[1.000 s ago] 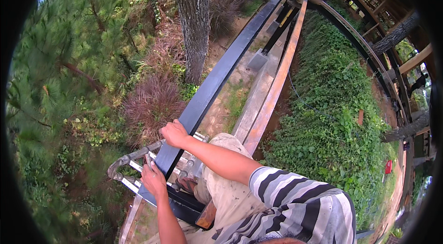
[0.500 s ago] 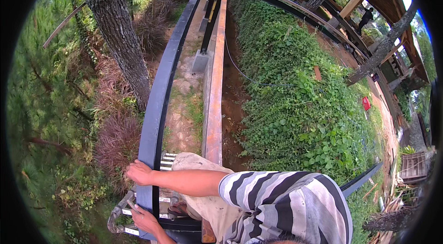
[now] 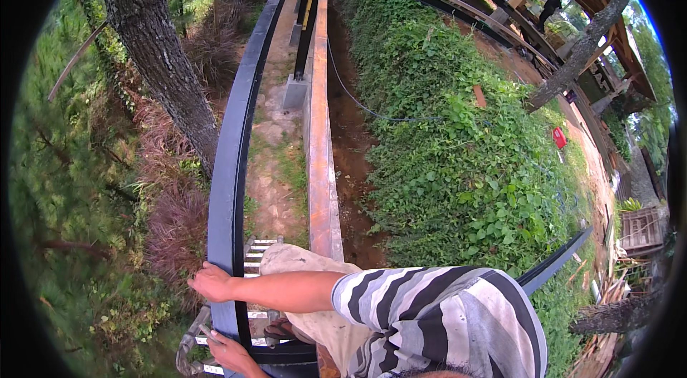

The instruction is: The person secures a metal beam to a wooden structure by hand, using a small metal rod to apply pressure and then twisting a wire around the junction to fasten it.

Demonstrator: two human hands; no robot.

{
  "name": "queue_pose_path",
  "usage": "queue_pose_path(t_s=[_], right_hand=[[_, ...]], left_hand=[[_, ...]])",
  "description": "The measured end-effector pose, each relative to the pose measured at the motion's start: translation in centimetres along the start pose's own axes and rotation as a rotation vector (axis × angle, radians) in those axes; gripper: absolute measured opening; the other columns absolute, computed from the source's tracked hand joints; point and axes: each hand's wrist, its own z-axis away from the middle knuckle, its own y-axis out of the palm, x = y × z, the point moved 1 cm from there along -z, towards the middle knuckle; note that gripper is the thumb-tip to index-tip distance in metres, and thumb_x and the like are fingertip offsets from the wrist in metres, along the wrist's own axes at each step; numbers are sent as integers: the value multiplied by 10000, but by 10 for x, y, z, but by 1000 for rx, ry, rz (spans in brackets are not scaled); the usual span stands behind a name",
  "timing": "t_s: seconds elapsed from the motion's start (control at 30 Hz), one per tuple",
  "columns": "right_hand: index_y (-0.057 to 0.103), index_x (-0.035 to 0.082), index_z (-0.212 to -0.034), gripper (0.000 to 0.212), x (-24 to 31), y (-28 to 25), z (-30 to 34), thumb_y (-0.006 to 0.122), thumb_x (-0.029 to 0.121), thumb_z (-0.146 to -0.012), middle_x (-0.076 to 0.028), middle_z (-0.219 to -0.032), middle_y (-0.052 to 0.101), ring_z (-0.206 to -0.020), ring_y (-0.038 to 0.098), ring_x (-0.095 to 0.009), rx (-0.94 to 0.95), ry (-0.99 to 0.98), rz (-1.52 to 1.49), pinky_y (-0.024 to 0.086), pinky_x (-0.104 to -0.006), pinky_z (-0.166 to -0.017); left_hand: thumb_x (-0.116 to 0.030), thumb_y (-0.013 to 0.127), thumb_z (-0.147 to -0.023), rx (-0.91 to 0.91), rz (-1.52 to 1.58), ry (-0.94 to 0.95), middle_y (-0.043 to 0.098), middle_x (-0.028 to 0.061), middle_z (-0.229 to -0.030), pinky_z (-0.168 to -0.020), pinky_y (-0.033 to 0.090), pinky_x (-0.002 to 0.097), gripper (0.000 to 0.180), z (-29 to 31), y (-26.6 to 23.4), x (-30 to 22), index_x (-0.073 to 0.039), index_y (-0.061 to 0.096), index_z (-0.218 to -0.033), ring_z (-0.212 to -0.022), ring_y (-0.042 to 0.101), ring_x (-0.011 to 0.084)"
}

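Observation:
My right hand [image 3: 210,283] lies at the left edge of a long dark grey metal beam [image 3: 227,185], its fingers curled over the outer side and partly hidden. My bare right forearm crosses above the beam from a striped sleeve [image 3: 401,299]. Lower down, my left hand [image 3: 235,356] is beside the same beam's near end, fingers bent together. A thin pale line shows at its fingertips; I cannot make out what it is. An aluminium ladder [image 3: 256,265] with several rungs stands beneath the beam, close to both hands.
A rusty orange-brown beam [image 3: 320,128] runs parallel to the right, above a concrete footing [image 3: 295,92]. A tree trunk [image 3: 161,56] leans near the left side. Green creepers [image 3: 458,163] cover the bank at right. A person [image 3: 551,6] stands far off under a timber roof.
The view has shifted, so the beams and trees sit further left in the picture. My right hand stays at the beam's edge, and my left hand stays near its lower end.

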Motion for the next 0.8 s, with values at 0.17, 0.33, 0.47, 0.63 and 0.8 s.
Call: queue_pose_path(t_s=[0.17, 0.33, 0.47, 0.63, 0.8], right_hand=[[698, 84, -828, 94, 8, -16, 8, 679, 133, -749, -108, -748, 699, -822, 703, -312, 140, -81, 23, 425, -476, -877], [734, 97, -749, 118, 16, -21, 13, 704, 203, -705, -110, -747, 702, -910, 682, -292, 91, -79, -4, 399, -492, -947], [745, 86, -718, 190, 11, -2, 12, 676, 263, -734, -139, -829, 726, -940, 670, -314, 103, -80, -31, 391, -512, -978], [716, 94, -743, 179, 12, -7, 15, 638, 252, -781, -106, -793, 696, -937, 630, -289, 81, -110, 56, 375, -520, -988], [716, 98, -766, 183, 25, 11, 9, 636, 256, -808, -94, -826, 697, -978, 629, -278, 183, -137, 32, 361, -540, -1013]], left_hand=[[-539, 379, -1086, -23, 30, -3, 668, 316, -1229, -948, 474, 580, 697, 2, 0, -2, 63, 619, -1342, -1116, 618, 508], [-463, 449, -1078, -141, 44, 63, 681, 325, -1121, -907, 466, 584, 583, 1, 5, 6, 56, 655, -1244, -1031, 628, 511], [-394, 496, -1070, -192, 47, 60, 680, 317, -1055, -898, 462, 575, 485, -2, 8, 9, 42, 665, -1200, -989, 630, 495], [-388, 469, -1079, -105, 1, 65, 686, 287, -1075, -908, 458, 557, 474, 2, -7, -3, 45, 655, -1136, -1019, 629, 468], [-372, 476, -1077, -182, 1, 68, 686, 250, -1033, -881, 445, 546, 426, 0, 1, 23, 24, 631, -1035, -1010, 623, 444]])
